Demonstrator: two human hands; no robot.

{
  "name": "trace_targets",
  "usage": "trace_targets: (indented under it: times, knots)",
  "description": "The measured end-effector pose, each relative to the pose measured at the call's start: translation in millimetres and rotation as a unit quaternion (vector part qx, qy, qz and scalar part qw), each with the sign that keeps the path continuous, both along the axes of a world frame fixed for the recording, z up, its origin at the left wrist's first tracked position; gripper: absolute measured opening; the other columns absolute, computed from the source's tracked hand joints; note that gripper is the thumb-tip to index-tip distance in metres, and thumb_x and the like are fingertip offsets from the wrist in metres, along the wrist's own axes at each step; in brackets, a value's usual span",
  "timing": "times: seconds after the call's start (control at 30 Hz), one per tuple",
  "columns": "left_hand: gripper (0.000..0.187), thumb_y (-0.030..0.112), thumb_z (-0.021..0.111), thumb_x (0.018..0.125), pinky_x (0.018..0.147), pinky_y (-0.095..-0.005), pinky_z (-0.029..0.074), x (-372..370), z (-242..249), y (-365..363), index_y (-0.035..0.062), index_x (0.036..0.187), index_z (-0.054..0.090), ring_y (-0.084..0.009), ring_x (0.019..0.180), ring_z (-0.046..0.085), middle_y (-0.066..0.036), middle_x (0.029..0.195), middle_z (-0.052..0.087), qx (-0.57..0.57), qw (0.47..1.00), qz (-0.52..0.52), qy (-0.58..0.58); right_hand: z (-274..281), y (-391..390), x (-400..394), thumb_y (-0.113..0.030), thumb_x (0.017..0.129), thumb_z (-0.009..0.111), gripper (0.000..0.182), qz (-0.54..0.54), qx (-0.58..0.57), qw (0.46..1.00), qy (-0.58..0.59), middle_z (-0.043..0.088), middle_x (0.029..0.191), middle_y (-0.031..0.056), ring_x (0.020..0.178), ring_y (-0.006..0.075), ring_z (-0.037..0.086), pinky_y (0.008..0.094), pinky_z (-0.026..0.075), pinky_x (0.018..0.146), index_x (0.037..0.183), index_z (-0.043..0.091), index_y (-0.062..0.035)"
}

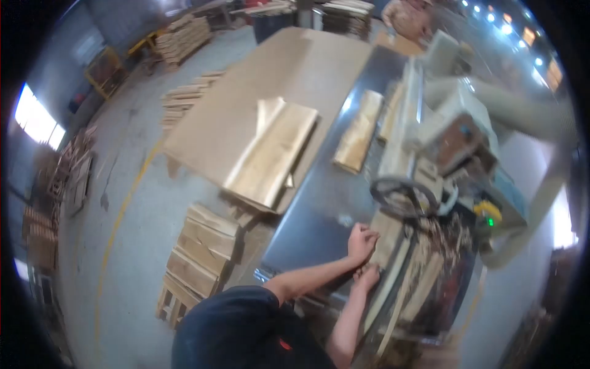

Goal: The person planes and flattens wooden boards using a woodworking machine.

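Observation:
Along the right edge of a dark metal table (307, 215), a wooden board (386, 237) lies below a machine with a black handwheel (404, 198). My left hand (362, 242) is at the board's left edge, fingers curled against it. Just below it, my right hand (367, 277) is closed at the same edge, near the board's lower end. Long narrow wood strips (402, 289) lie to the right of my hands. Farther up the metal table is a short rough-edged board (359, 132).
Stacked boards (273, 154) rest on a brown table (212, 129) at the left. More boards (200, 255) are piled on a pallet at lower left. Machine housing (458, 138) and wood scraps (452, 237) stand at the right. Another person (409, 18) is in the background.

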State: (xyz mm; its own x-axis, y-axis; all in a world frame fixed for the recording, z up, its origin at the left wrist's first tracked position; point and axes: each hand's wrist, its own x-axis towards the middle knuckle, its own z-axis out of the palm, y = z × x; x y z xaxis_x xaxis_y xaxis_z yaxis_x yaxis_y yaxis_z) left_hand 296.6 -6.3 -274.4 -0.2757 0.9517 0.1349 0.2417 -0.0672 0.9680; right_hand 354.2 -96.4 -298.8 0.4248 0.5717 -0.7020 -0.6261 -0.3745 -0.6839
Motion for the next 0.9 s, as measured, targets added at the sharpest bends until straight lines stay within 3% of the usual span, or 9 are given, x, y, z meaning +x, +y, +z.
trace_targets:
  times: [0.03, 0.1, 0.2, 0.27, 0.33, 0.4, 0.5, 0.77, 0.9]
  knots:
    - [0.009, 0.019, 0.077, 0.085, 0.095, -0.0469, 0.045, -18, 1, 22, 0.0102, 0.086, 0.079, -0.0338, 0.091, 0.062, -0.014, 0.094, 0.064, 0.001, 0.999, -0.003, -0.035, 12, 13, -9, -0.048, 0.108, 0.046, 0.043, -0.04, -0.03, 0.998, -0.027, 0.044, 0.06, -0.0016, 0.046, 0.0128, 0.042, 0.0257, 0.026, 0.04, 0.082, 0.047, -0.0141]
    - [0.007, 0.014, 0.078, 0.083, 0.099, -0.0452, 0.046, -55, -3, 56, 0.0077, 0.083, 0.077, -0.0315, 0.086, 0.064, -0.011, 0.087, 0.067, -0.003, 0.994, -0.025, -0.106, 25, 24, -9, -0.054, 0.108, 0.043, 0.046, -0.013, -0.054, 0.997, -0.05, 0.049, 0.063, -0.0005, 0.048, 0.0139, 0.048, 0.0247, 0.03, 0.041, 0.086, 0.051, -0.0137]
    - [0.017, 0.014, 0.077, 0.081, 0.092, -0.0475, 0.046, -105, 18, 149, 0.0052, 0.07, 0.067, -0.0344, 0.082, 0.063, -0.013, 0.077, 0.065, 0.153, 0.983, 0.091, 0.033, 21, 36, 0, -0.056, 0.107, 0.047, 0.051, 0.004, -0.062, 0.996, -0.056, 0.049, 0.064, 0.0022, 0.049, 0.0162, 0.05, 0.0263, 0.036, 0.041, 0.094, 0.055, -0.0072]
    - [0.023, 0.022, 0.077, 0.083, 0.093, -0.05, 0.045, -128, 0, 230, 0.0038, 0.095, 0.069, -0.0399, 0.097, 0.059, -0.02, 0.102, 0.065, 0.165, 0.951, 0.148, 0.216, 11, 46, 5, -0.056, 0.107, 0.048, 0.053, -0.022, -0.059, 0.998, -0.029, 0.049, 0.064, 0.001, 0.052, 0.0152, 0.051, 0.0266, 0.038, 0.043, 0.098, 0.059, -0.0051]
    - [0.047, 0.035, 0.071, 0.092, 0.1, -0.0536, 0.043, -125, 17, 282, 0.0066, 0.129, 0.063, -0.0409, 0.118, 0.054, -0.021, 0.129, 0.058, 0.022, 0.951, 0.156, 0.267, 16, 58, 14, -0.058, 0.107, 0.046, 0.053, 0.008, -0.085, 0.996, -0.023, 0.05, 0.068, -0.0018, 0.051, 0.0131, 0.049, 0.0231, 0.031, 0.044, 0.107, 0.062, -0.0068]
    - [0.055, 0.043, 0.061, 0.098, 0.106, -0.0548, 0.04, -121, -10, 307, 0.0111, 0.143, 0.058, -0.0423, 0.132, 0.048, -0.026, 0.145, 0.051, 0.052, 0.921, 0.101, 0.373, 34, 72, 13, -0.057, 0.107, 0.047, 0.053, 0.023, -0.084, 0.996, -0.014, 0.048, 0.066, -0.003, 0.051, 0.0121, 0.048, 0.0231, 0.03, 0.044, 0.104, 0.062, -0.0057]
    - [0.061, 0.048, 0.051, 0.102, 0.113, -0.0547, 0.035, -116, 0, 266, 0.0131, 0.151, 0.052, -0.0445, 0.144, 0.039, -0.031, 0.157, 0.04, 0.051, 0.873, -0.048, 0.483, 33, 91, 16, -0.057, 0.107, 0.047, 0.054, 0.044, -0.073, 0.995, -0.049, 0.046, 0.063, -0.0036, 0.05, 0.0107, 0.048, 0.0238, 0.031, 0.043, 0.1, 0.062, -0.005]
    - [0.071, 0.048, 0.05, 0.101, 0.119, -0.0578, 0.029, -125, 4, 107, 0.0043, 0.156, 0.043, -0.0538, 0.147, 0.032, -0.04, 0.16, 0.028, 0.023, 0.882, -0.107, 0.458, 12, 78, 5, -0.036, 0.11, 0.052, 0.037, 0.067, 0.126, 0.976, -0.167, 0.061, 0.07, 0.0048, 0.053, 0.0139, 0.059, 0.0269, 0.043, 0.047, 0.106, 0.065, -0.0008]
    - [0.076, 0.048, 0.055, 0.099, 0.118, -0.0596, 0.03, -136, -7, -14, 0.0033, 0.158, 0.039, -0.0587, 0.145, 0.031, -0.044, 0.157, 0.027, 0.05, 0.883, -0.131, 0.448, 9, -13, -29, -0.019, 0.107, 0.056, 0.025, 0.121, 0.181, 0.919, -0.329, 0.069, 0.092, 0.0101, 0.082, 0.0185, 0.071, 0.0298, 0.055, 0.07, 0.114, 0.067, 0.0022]
